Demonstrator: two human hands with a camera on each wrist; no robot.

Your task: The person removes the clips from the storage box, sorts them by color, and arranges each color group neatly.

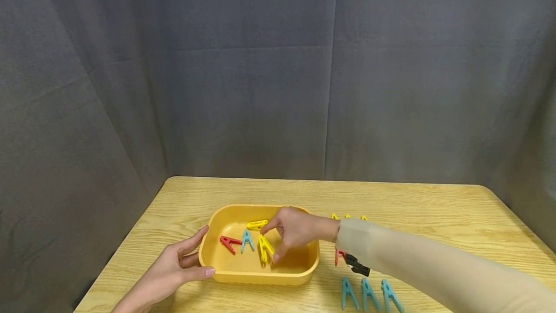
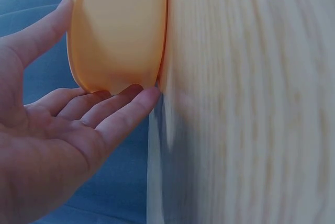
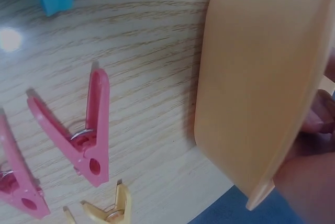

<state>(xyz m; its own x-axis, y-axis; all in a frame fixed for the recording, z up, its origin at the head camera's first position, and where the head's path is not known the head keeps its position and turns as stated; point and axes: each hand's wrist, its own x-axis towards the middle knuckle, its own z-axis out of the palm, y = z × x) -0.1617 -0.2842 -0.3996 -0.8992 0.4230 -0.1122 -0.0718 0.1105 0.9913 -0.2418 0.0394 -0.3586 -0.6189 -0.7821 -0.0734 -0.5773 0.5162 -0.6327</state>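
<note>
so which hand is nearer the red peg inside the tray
Left, narrowly. The left hand rests on the tray's outer left wall, just left of the red peg. The right hand reaches in over the yellow peg, right of it.

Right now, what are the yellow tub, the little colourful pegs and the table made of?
The yellow oval tub looks like smooth moulded plastic: one even colour, rounded rim, soft sheen. The small red peg on the table also seems plastic, glossy, with a metal spring showing at its middle. The light tabletop shows wood grain; whether it is solid wood or a printed laminate cannot be told.
</note>
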